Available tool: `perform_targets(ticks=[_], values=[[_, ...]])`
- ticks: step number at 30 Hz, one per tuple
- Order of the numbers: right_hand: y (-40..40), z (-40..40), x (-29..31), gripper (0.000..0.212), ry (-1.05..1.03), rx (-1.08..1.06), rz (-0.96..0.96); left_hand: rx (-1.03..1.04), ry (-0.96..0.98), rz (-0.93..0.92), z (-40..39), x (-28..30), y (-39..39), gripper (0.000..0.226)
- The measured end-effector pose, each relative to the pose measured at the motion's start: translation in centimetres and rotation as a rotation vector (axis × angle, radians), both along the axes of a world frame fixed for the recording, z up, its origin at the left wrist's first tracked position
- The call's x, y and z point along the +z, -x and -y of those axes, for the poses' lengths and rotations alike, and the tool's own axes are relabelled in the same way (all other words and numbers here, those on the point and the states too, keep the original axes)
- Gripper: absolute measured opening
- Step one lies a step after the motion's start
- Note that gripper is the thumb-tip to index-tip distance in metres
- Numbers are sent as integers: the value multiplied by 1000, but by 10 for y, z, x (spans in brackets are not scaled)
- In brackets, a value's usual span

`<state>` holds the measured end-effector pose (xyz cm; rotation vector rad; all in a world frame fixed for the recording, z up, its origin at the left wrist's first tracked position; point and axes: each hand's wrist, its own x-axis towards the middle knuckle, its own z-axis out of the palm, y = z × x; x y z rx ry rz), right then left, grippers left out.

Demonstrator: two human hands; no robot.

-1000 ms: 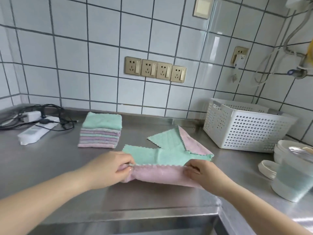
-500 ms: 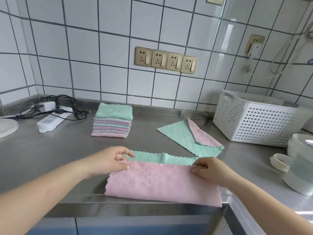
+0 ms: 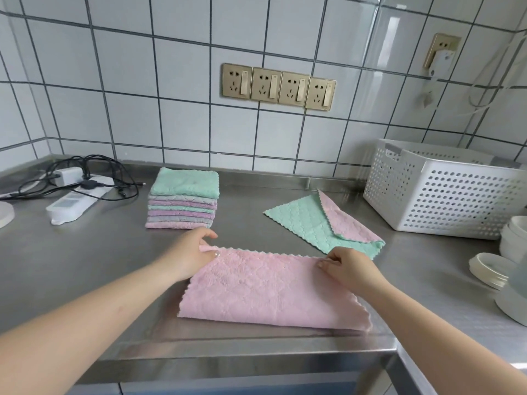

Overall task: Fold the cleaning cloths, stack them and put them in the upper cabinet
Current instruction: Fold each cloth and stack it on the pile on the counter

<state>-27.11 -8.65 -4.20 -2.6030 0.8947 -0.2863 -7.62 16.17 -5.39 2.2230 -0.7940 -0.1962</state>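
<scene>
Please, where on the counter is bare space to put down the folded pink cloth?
Bare steel lies between the stack and the loose green cloth, and also left of the pink cloth, in front of the power strip. The right side is crowded: basket, bowls and lids.

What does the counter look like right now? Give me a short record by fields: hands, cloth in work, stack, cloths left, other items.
left hand: pinches the far left corner of the pink cloth
right hand: pinches the far right corner of the pink cloth
pink cloth: folded in half, pink side up, near the front edge of the counter
stack: folded cloths piled by the wall, green on top
loose cloth: green, one corner turned over showing pink, not yet folded
basket: white, right of the loose cloth
power strip: far left, with cables
</scene>
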Motion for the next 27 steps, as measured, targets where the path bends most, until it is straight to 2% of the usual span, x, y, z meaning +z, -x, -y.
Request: perform_targets(ticks=[7,10,12,14,17,19,22,24,25,27], values=[[-14,6,-9,20,37,-60,-14,40,-82,90,10,-3,-7,35],[-20,3,-5,27,93,-73,2,43,-195,408,11,-1,6,38],[-23,-14,-1,35,166,7,62,-56,-157,538,15,-1,26,39],[-28,-45,-4,40,219,163,78,-224,-111,543,25,-2,49,50],[-31,-89,-28,56,228,331,-45,-377,-194,527,43,-14,75,47],[-28,-95,-39,74,232,318,-115,-379,-333,490,47,-23,75,51],[-18,-85,-40,95,251,285,-157,-340,-473,492,38,-28,66,82],[-15,-80,-36,105,232,261,-202,-312,-556,486,32,-28,61,71],[-13,-77,-35,102,228,242,-224,-294,-574,475,30,-27,59,68],[-10,-66,-34,82,225,203,-256,-277,-594,452,28,-25,57,74]])
